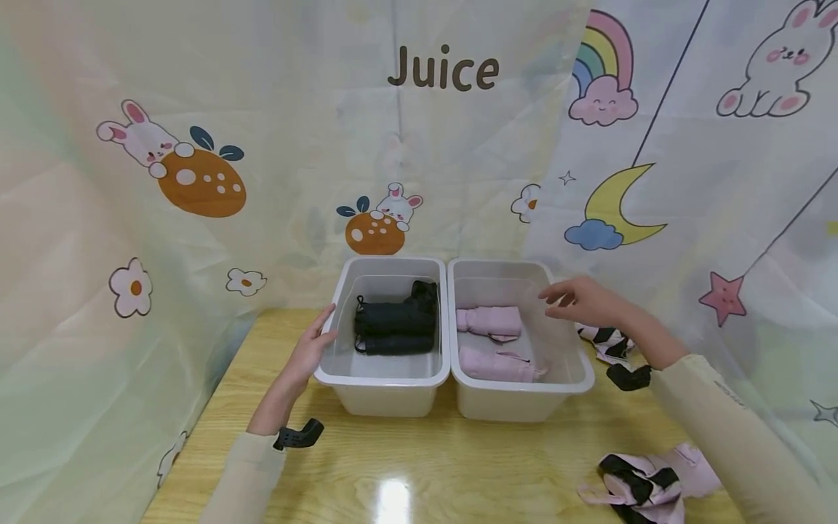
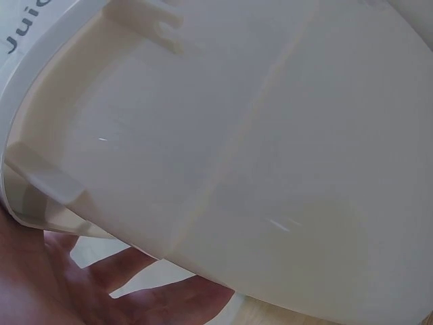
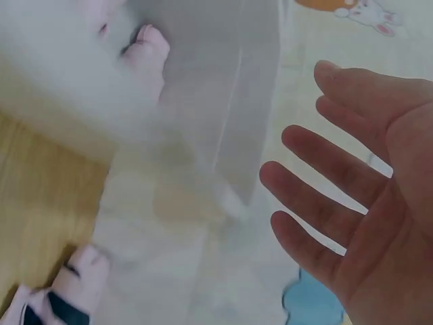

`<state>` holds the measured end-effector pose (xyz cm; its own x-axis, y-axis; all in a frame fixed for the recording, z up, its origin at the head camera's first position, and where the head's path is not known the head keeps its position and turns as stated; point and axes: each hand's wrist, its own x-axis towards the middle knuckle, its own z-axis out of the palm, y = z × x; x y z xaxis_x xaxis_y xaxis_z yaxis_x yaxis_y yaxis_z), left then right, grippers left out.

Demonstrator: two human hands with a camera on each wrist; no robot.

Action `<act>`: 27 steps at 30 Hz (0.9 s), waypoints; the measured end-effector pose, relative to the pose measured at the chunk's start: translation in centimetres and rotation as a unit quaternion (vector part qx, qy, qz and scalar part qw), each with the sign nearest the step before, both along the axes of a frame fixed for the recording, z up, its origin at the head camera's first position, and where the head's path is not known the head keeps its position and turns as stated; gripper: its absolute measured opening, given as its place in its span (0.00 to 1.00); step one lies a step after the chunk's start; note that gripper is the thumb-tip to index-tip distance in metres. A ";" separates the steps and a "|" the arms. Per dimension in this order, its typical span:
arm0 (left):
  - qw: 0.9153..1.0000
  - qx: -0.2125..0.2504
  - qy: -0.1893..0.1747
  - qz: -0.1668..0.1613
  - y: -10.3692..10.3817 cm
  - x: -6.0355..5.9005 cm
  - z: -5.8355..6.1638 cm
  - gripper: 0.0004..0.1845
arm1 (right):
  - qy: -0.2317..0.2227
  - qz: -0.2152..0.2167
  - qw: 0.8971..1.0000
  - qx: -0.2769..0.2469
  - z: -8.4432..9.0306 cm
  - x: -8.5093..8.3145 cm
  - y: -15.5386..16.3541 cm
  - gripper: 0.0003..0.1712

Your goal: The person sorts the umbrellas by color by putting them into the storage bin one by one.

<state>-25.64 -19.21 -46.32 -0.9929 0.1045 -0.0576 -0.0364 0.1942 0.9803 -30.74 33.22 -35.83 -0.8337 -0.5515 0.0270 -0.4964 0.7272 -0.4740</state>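
Right hand [image 3: 358,203] spread wide, palm bare only in wrist view; left hand [image 1: 310,353] flat against bin [image 1: 386,378].

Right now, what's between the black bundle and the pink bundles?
Head view: the touching walls of the left bin and right bin separate the black bundle from the pink bundles.

My right arm is covering part of the pink-and-black pile [image 1: 644,477], which the head view's bottom edge is cutting off; my left bin [image 2: 223,142] is overfilling the wrist view.
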 end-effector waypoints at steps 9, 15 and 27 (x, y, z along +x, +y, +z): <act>1.000 0.021 -0.003 -0.018 0.4 1.3 2.4 0.31 | 0.016 -0.008 1.000 0.022 -1.8 8.5 6.0 0.20; 1.000 0.016 -0.004 -0.020 0.7 1.7 3.1 0.31 | 0.007 -0.020 0.999 0.046 -5.9 13.2 11.7 0.24; 1.000 0.016 -0.002 -0.006 -0.1 0.2 0.7 0.31 | 0.004 -0.002 0.999 0.032 -14.7 18.9 17.3 0.42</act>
<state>-25.41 -19.28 -45.65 -0.9913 0.1188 -0.0573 -0.0373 0.1641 0.9857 -11.84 50.53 -50.52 -0.8358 -0.5491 -0.0017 -0.4970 0.7579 -0.4227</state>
